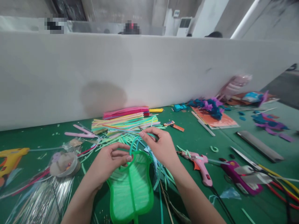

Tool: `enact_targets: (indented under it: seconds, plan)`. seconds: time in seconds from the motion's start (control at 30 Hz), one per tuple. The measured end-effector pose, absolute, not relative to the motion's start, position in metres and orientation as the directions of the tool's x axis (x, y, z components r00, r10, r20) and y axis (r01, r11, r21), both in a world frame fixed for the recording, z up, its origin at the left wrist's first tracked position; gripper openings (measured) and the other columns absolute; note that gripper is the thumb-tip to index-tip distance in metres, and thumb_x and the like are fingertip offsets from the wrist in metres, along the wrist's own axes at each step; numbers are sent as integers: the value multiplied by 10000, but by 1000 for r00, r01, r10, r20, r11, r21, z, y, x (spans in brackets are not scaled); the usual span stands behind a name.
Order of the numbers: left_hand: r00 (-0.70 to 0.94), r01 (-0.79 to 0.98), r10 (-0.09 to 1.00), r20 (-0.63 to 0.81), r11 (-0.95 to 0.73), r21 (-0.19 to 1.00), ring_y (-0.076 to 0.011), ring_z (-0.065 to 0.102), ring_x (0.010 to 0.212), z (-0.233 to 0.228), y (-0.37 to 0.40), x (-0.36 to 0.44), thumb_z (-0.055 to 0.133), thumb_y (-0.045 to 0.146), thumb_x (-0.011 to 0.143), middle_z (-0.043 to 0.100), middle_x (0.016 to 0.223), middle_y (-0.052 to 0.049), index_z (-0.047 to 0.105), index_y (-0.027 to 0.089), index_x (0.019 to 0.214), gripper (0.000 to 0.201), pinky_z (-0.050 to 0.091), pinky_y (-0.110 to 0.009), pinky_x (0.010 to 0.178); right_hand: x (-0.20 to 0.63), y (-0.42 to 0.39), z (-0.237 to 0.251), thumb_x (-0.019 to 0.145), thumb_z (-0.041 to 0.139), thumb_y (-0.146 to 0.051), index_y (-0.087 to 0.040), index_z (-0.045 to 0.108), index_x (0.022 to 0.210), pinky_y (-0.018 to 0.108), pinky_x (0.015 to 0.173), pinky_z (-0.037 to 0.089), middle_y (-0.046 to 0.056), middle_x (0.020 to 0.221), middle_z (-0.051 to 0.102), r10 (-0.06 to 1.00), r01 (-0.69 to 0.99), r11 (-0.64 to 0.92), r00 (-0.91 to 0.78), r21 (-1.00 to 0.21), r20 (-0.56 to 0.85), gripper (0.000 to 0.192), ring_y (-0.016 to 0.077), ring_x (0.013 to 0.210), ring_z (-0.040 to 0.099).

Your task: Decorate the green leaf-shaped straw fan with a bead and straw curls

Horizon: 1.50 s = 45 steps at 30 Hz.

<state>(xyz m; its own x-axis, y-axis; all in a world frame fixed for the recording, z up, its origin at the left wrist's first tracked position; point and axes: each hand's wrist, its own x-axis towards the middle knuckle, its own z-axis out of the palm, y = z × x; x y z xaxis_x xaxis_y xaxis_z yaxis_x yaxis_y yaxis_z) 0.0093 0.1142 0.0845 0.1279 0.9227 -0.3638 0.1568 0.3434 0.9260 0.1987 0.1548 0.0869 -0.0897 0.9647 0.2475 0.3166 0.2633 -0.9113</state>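
Note:
Fingers of my left hand (114, 160) are curled at the top of a green leaf-shaped piece (130, 189) with a thick rim and a centre rib. Its thumb and fingertips pinch a thin turquoise strip (132, 146) that loops up from there. My right hand (160, 143), thumb against index finger, grips the same strip at its upper end, just above and to the right of the green piece. Whether the strip is fixed to the green piece is unclear.
Bundles of coloured strips (123, 123) lie behind my hands. To the right are a pink glue gun (202, 165), scissors (245, 157) and a purple device (240, 180). On the left are a yellow glue gun (14, 157), a small cup (65, 165) and pink tongs (80, 133). A white partition (149, 68) stands behind.

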Motion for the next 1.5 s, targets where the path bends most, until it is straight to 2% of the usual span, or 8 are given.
enact_targets:
  seconds: [0.13, 0.3, 0.4, 0.53, 0.73, 1.03, 1.27, 1.5]
  plan:
    - [77, 218, 942, -325, 302, 928, -185, 690, 729, 83, 115, 8, 789, 360, 680, 757, 786, -44, 655, 169, 947, 354, 521, -279, 694, 198, 158, 80, 869, 603, -405, -162, 704, 843, 227, 472, 283, -39, 575, 521, 967, 359, 253, -86, -898, 238, 264, 96, 492, 358]
    - [-30, 357, 986, -164, 164, 920, -232, 714, 851, 82, 115, 4, 733, 392, 726, 766, 860, -56, 691, 181, 904, 280, 534, -322, 793, 200, 155, 83, 906, 567, -332, -184, 689, 876, 231, 539, 371, 2, 746, 675, 948, 459, 309, -215, -833, 234, 195, 118, 568, 520]
    - [-58, 455, 994, -91, 107, 884, -242, 711, 877, 84, 112, 2, 696, 406, 758, 768, 916, -49, 718, 198, 911, 259, 523, -338, 832, 202, 150, 88, 920, 540, -227, -186, 678, 978, 263, 681, 446, 40, 907, 719, 912, 528, 386, -340, -756, 228, 156, 164, 762, 632]
    - [-56, 510, 997, -62, 82, 856, -248, 703, 891, 88, 108, 2, 672, 410, 786, 765, 941, -39, 724, 212, 908, 238, 508, -342, 843, 199, 143, 92, 920, 570, -187, -211, 666, 1133, 302, 839, 458, 62, 1109, 705, 846, 499, 509, -441, -701, 300, 235, 192, 975, 640]
    - [41, 399, 994, -102, 77, 914, -234, 704, 917, 91, 106, 2, 691, 385, 792, 761, 965, -47, 704, 205, 933, 230, 514, -312, 850, 191, 140, 94, 892, 653, -224, -210, 737, 919, 261, 746, 449, 19, 861, 719, 803, 441, 555, -507, -706, 315, 89, 161, 829, 644]
    - [126, 218, 975, -181, 151, 964, -226, 725, 870, 93, 104, -3, 729, 420, 767, 763, 891, -61, 692, 189, 964, 306, 558, -313, 821, 195, 142, 93, 914, 613, -188, -185, 668, 852, 250, 717, 411, 10, 838, 671, 805, 425, 532, -522, -732, 282, 83, 149, 806, 597]
    - [110, 249, 972, -206, 173, 953, -207, 713, 783, 92, 107, -5, 747, 441, 739, 752, 806, -46, 718, 190, 861, 281, 557, -290, 738, 198, 142, 98, 910, 605, -154, -179, 650, 838, 235, 705, 404, -1, 828, 656, 803, 402, 508, -541, -762, 250, 89, 133, 784, 582]
    - [136, 277, 974, -182, 139, 951, -226, 721, 842, 94, 106, -3, 692, 429, 792, 764, 863, -55, 724, 192, 935, 279, 549, -304, 793, 198, 145, 96, 911, 602, -163, -183, 652, 830, 256, 728, 411, 11, 826, 667, 819, 439, 515, -507, -736, 270, 97, 151, 807, 592]
